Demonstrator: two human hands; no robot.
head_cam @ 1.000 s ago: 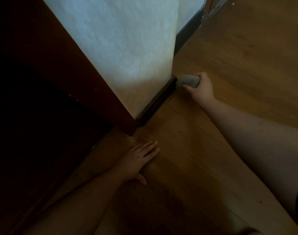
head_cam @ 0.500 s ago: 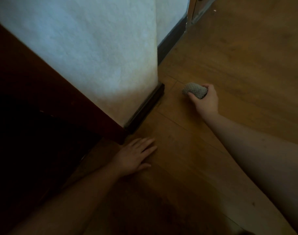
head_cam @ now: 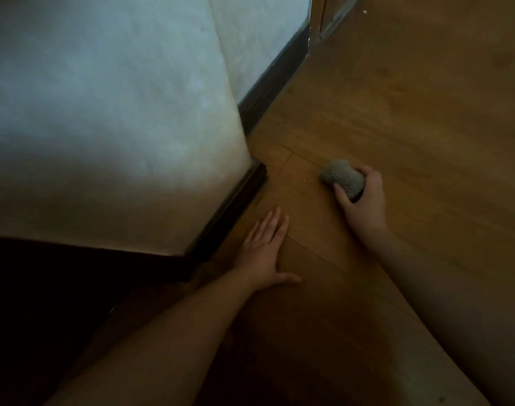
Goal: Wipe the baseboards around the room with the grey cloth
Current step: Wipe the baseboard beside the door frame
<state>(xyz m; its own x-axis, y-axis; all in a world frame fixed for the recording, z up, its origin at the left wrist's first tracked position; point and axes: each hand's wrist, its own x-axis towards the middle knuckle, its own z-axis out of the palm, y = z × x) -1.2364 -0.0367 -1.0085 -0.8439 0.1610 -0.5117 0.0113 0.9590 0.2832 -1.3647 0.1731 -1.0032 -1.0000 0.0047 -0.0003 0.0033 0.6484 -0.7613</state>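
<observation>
Beside wall corner (head_cam: 244, 148), dark baseboard (head_cam: 230, 212)

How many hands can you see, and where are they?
2. The left hand lies flat on the wooden floor beside the dark baseboard. The right hand grips the grey cloth, away from the baseboard.

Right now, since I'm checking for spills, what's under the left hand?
The left hand lies flat, fingers straight, on the wooden floor beside the dark baseboard. Only bare boards show around it; whatever lies beneath the palm is covered.
</observation>
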